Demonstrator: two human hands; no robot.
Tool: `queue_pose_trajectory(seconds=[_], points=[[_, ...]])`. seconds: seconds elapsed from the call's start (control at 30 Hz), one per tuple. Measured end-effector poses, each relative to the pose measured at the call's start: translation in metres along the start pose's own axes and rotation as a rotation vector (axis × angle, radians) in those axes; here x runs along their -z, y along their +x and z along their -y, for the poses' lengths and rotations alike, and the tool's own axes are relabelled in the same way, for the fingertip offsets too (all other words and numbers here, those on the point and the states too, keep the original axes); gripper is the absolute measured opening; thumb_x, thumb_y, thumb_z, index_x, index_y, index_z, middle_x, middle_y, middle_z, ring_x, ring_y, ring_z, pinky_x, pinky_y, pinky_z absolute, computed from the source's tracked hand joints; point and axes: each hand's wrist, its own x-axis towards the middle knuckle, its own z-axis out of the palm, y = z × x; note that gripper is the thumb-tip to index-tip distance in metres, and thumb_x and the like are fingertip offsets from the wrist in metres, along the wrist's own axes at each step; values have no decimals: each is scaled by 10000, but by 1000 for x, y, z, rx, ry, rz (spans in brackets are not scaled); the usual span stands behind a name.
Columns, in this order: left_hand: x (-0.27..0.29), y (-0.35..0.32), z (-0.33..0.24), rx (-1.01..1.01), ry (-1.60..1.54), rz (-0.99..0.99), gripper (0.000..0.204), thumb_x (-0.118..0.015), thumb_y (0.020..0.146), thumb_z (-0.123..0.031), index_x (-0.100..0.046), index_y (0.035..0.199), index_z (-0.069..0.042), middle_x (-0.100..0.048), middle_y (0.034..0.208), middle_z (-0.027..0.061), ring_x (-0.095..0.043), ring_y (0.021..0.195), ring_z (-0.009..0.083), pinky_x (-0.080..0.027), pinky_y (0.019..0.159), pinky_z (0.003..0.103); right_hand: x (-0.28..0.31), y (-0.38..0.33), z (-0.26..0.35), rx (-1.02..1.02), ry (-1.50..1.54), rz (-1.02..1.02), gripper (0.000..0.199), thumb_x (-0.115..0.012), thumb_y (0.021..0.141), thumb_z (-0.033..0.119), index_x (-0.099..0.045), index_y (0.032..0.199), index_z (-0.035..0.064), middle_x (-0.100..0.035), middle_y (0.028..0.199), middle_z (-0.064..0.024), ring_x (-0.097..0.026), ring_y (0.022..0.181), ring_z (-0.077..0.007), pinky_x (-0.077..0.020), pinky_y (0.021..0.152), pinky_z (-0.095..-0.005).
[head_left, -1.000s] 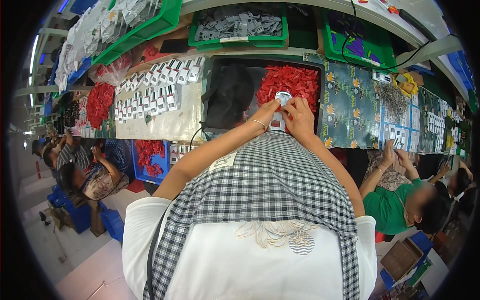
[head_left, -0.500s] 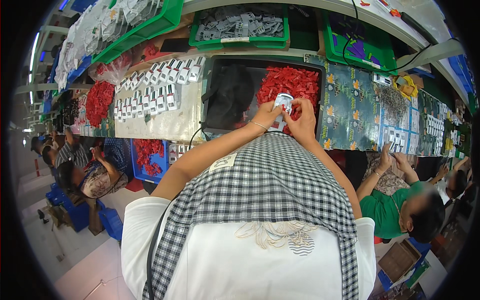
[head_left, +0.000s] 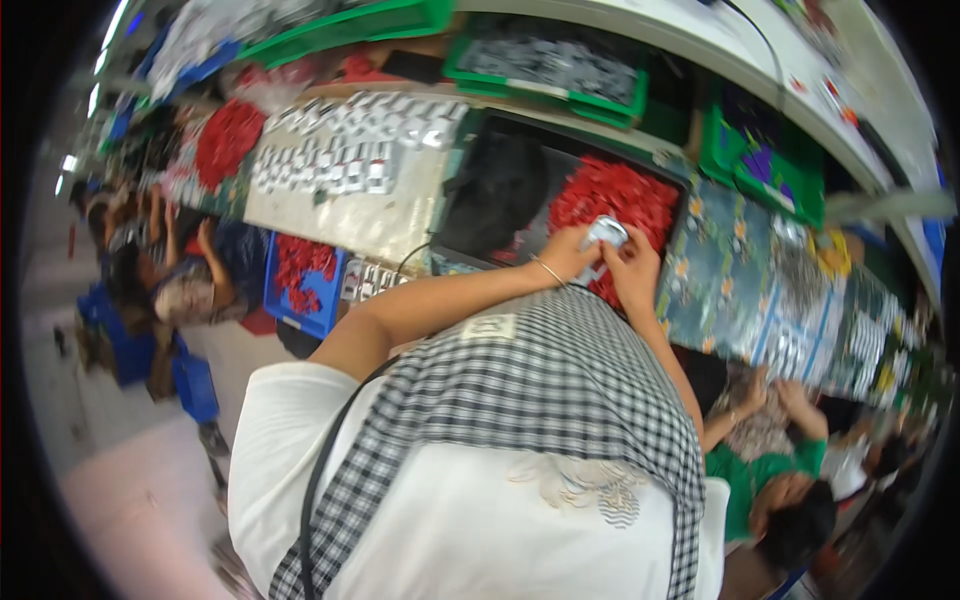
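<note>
A small white-and-grey plastic housing [head_left: 608, 231] is between my two hands, over the front of a heap of red plastic parts [head_left: 610, 195]. My left hand [head_left: 568, 253] grips its left side, a thin bracelet around the wrist. Closed in from the right, my right hand [head_left: 634, 270] has thumb and fingers bent against the housing's lower right edge. Blur and fingers hide whether a red part sits in it. The red heap lies in a black tray [head_left: 562, 165], beside a black cloth-like item [head_left: 500, 185].
Rows of similar white housings [head_left: 325, 170] lie on a pale board at left. A blue bin [head_left: 325, 322] of red parts stands below it. Green bins [head_left: 540, 90] line the back. At right, a co-worker in a green shirt [head_left: 730, 490] sits by a heap of small metal parts [head_left: 797, 275].
The whole view has tilted and shifted, and is now blurred. Both hands keep the housing between them over the red parts. A red bit seen at the housing earlier is not discernible now.
</note>
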Motion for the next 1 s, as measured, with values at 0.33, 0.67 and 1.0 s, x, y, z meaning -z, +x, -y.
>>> queue_pose_trajectory(seconds=[0.33,0.67,1.0], points=[[11,0,16,-99,182,-159,223,-564,793,-189,-575,901,6,-619,764,215,-626,741,358,-471,645,425,-22,14,8,-58,6,77,287,-682,785,26,-557,1035,-36,-592,801,-27,-527,670,-56,-435,575,-185],[133,-18,62,-81,118,-430,255,-560,843,-247,-591,990,-42,-635,850,174,-629,754,287,-483,682,370,-64,24,14,40,1,223,295,-651,833,86,-540,1096,13,-588,934,-59,-554,821,-107,-445,719,-235],[276,23,181,212,1164,-700,605,-697,703,-236,-457,1229,-57,-493,1161,178,-440,1105,328,-386,859,509,-54,21,0,-142,-76,247,229,-607,853,58,-563,1068,-6,-595,932,-57,-562,867,-126,-445,791,-257]])
